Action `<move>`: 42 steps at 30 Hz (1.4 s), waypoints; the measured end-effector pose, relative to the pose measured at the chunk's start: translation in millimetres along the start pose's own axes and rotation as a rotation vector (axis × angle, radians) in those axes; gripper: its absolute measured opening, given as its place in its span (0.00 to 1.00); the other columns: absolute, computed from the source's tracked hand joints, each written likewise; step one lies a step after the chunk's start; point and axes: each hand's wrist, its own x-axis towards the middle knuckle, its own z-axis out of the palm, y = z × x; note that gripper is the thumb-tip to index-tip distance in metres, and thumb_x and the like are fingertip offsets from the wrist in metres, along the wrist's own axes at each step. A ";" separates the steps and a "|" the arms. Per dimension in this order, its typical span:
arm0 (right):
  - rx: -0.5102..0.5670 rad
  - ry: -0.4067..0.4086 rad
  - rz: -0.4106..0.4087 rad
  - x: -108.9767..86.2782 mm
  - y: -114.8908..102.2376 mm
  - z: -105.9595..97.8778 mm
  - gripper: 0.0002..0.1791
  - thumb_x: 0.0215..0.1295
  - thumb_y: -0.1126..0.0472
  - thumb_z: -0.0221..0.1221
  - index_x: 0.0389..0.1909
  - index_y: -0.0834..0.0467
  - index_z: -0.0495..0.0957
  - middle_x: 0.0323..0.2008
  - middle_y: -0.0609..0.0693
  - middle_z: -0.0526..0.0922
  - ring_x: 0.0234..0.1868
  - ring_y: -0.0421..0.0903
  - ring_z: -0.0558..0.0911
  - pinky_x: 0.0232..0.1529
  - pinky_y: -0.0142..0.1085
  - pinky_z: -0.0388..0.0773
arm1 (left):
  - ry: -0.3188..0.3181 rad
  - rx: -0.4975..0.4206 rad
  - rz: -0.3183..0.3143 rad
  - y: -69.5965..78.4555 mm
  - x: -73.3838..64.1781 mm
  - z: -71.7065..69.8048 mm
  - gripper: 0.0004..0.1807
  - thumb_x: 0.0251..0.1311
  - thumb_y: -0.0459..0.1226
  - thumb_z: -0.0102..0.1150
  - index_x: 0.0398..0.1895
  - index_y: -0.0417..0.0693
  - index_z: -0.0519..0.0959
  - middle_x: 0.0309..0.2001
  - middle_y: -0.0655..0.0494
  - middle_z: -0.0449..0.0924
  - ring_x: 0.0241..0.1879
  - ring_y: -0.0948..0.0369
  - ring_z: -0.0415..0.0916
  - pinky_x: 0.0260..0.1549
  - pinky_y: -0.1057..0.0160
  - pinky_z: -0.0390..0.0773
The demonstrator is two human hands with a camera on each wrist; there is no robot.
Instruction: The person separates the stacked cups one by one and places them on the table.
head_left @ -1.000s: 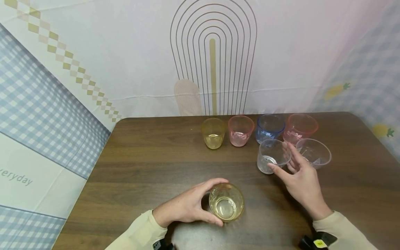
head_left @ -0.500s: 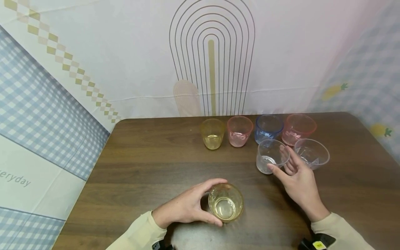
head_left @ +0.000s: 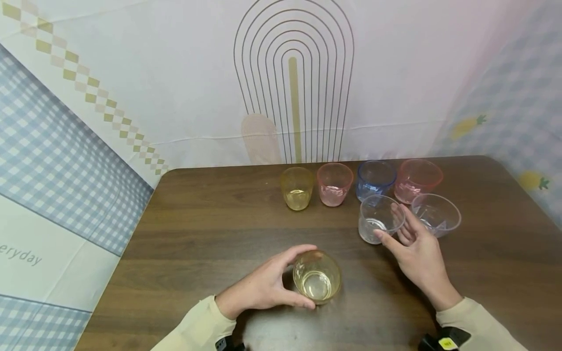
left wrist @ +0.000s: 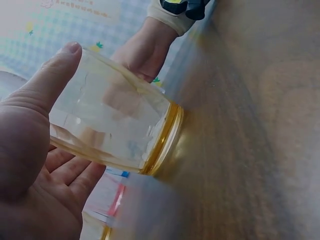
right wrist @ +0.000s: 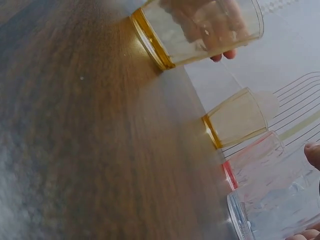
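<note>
My left hand (head_left: 272,285) holds a yellow drinking glass (head_left: 317,277) by its side near the table front, thumb and fingers spread around the wall. The left wrist view shows this yellow glass (left wrist: 110,120) upright on the wood surface or just over it. Farther right, my right hand (head_left: 421,256) grips a clear drinking glass (head_left: 372,219) from its right side, thumb in front and fingers behind. This clear glass (right wrist: 280,205) is partly cut off in the right wrist view. A second clear glass (head_left: 439,217) stands right behind the right hand, which hides part of it.
Along the far edge of the brown table (head_left: 197,219) stand a yellow glass (head_left: 297,190), a pink glass (head_left: 334,185), a blue glass (head_left: 375,181) and a wider pink glass (head_left: 417,180). Patterned cloth (head_left: 175,73) hangs behind the table and at its sides.
In the last half second my left hand has moved slightly away from me with the yellow glass. My right hand keeps its grip on the clear glass; the head view has shifted a little.
</note>
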 end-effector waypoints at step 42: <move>-0.030 -0.007 0.011 -0.8 -1.3 -0.4 0.47 0.71 0.61 0.72 0.84 0.63 0.58 0.79 0.64 0.69 0.78 0.51 0.71 0.61 0.11 0.69 | 0.279 0.065 -0.162 -5.9 92.9 -2.2 0.54 0.53 0.48 0.85 0.81 0.52 0.65 0.74 0.58 0.78 0.76 0.56 0.71 0.78 0.46 0.71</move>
